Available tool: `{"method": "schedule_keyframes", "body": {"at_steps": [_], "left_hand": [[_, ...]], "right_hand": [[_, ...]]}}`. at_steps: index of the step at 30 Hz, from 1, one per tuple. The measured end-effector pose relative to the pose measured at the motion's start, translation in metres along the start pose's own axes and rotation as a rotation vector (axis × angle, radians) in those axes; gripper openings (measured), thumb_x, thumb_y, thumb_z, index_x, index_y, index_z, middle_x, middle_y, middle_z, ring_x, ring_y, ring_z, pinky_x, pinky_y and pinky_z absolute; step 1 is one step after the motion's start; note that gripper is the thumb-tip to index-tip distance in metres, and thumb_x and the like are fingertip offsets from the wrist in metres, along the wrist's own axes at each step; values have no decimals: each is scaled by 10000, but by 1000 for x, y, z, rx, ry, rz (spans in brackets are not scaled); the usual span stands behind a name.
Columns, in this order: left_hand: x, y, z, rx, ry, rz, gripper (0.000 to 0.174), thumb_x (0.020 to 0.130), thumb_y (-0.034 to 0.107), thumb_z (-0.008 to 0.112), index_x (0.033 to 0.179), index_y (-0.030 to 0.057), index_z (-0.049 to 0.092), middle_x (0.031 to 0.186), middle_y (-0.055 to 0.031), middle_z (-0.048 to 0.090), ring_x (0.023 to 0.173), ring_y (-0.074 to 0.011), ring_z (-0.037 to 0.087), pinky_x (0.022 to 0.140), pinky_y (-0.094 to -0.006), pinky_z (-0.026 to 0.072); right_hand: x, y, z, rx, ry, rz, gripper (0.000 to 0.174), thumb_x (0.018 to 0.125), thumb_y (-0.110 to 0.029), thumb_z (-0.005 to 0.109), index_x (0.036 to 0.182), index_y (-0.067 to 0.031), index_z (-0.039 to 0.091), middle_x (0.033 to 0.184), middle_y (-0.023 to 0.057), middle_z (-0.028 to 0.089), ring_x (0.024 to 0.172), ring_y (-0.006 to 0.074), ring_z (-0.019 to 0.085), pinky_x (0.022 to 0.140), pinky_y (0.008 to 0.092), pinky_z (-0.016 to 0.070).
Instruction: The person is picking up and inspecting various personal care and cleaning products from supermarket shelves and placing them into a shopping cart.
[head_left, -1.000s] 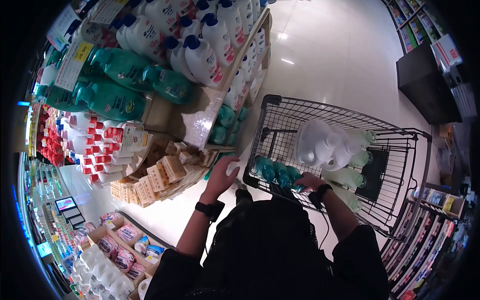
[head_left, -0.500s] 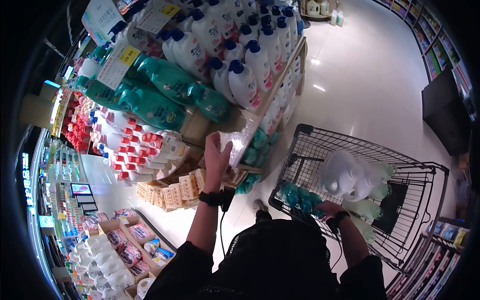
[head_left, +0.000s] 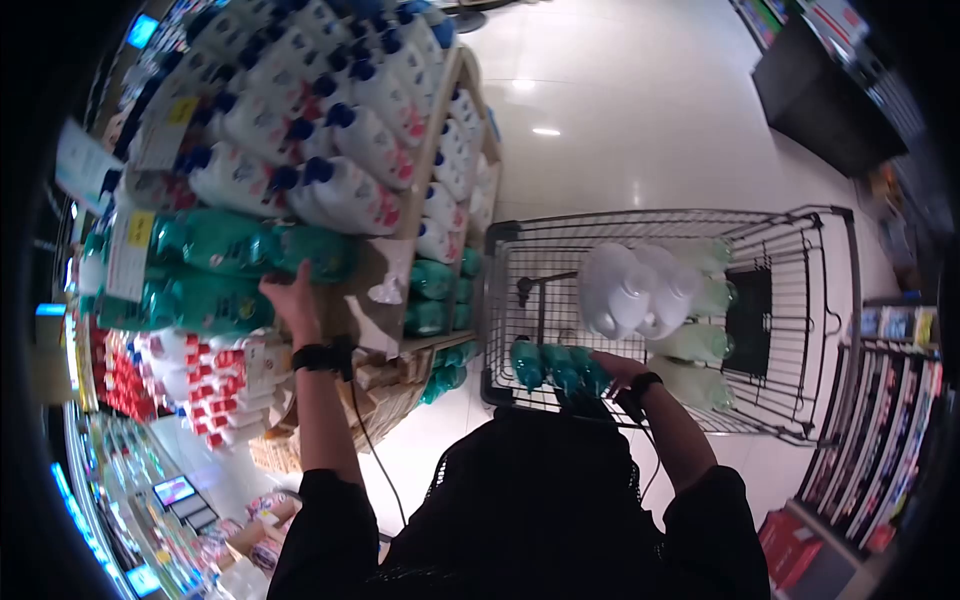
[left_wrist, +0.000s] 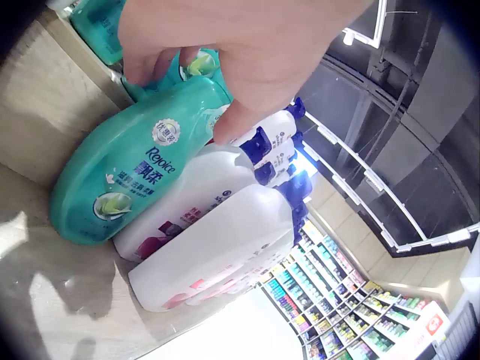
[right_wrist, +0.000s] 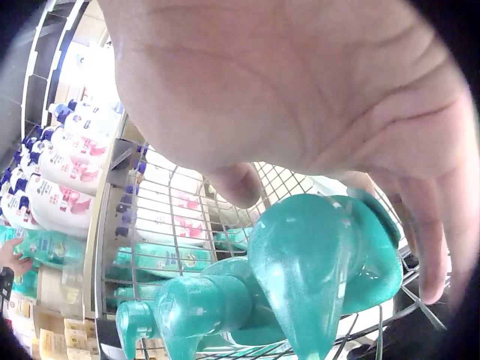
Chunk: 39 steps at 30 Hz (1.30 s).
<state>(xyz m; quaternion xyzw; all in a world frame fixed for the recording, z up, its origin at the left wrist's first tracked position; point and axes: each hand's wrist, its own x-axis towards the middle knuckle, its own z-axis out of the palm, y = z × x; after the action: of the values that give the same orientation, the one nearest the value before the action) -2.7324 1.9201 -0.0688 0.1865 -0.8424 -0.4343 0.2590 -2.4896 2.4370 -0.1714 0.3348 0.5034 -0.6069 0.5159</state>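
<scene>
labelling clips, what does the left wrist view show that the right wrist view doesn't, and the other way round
Only the left wrist view shows a readable Rejoice label on a green bottle, plus distant shelves of products. Only the right wrist view shows the right hand, the cart mesh and green pump tops. Both show the left hand, other green bottles and white bottles with blue tops.
</scene>
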Motion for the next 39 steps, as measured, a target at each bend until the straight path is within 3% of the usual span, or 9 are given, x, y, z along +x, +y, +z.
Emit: {"method": "schedule_keyframes", "body": {"at_steps": [7,11,16,19,21,28,33,37,39], "left_hand": [[15,16,13,-92,-25,-2,760,704,185,853,1261,-92,416,1155,-146,567,995,-213,558,888,-324,450],[27,6,14,-172,-17,25,612,728,167,826,1193,-80,514,1094,-116,606,960,-197,572,865,-324,460],[13,26,20,-121,11,86,579,709,203,830,1143,-63,556,1045,-131,624,916,-229,590,839,-357,467],[3,27,22,101,127,98,588,685,234,842,1126,-44,570,1050,-148,622,902,-259,601,835,-386,465],[-1,23,22,22,142,197,553,681,188,846,1113,-24,577,1048,-127,624,927,-237,604,840,-377,472],[-60,93,-11,-180,109,180,472,669,90,842,1063,9,594,957,-60,648,861,-144,613,787,-295,498],[-117,184,-84,-256,-91,85,435,656,69,828,1031,1,618,974,-63,666,847,-132,633,751,-284,518],[-146,225,-117,-370,-369,-38,501,616,52,838,1063,-10,622,987,-60,667,883,-144,646,781,-287,522],[-161,233,-137,-507,-470,-97,558,594,61,852,1094,-10,614,1012,-62,661,922,-147,639,841,-297,510]], "right_hand": [[58,49,-52,-386,120,-102,526,944,-485,385,1358,-177,488,1323,186,463,970,388,596,676,399,566],[39,60,-79,-534,287,-295,550,935,-478,423,1351,-122,478,1341,251,382,945,333,615,633,380,572],[-17,44,-65,-56,530,-167,555,926,-402,498,1298,9,484,747,121,604,607,215,619,516,327,495],[-33,58,-58,-201,666,-310,573,916,-396,512,1282,43,485,891,218,657,767,307,661,774,397,502],[-26,79,-59,-308,751,-374,576,901,-413,519,1267,33,505,1102,305,623,1073,450,585,929,462,444],[-106,46,-11,-451,869,-415,509,875,-328,562,1242,22,522,819,224,682,836,395,663,772,438,499],[-142,-4,43,-535,610,-816,452,852,-230,664,1220,8,554,889,192,695,863,330,679,774,390,512],[-185,-60,110,-672,310,-1043,570,839,-254,726,1299,2,508,1211,175,607,1177,282,571,991,368,433],[-193,-86,144,-533,-133,-1301,740,799,-246,771,1388,10,402,1309,157,537,1245,257,504,1041,374,384]]}}
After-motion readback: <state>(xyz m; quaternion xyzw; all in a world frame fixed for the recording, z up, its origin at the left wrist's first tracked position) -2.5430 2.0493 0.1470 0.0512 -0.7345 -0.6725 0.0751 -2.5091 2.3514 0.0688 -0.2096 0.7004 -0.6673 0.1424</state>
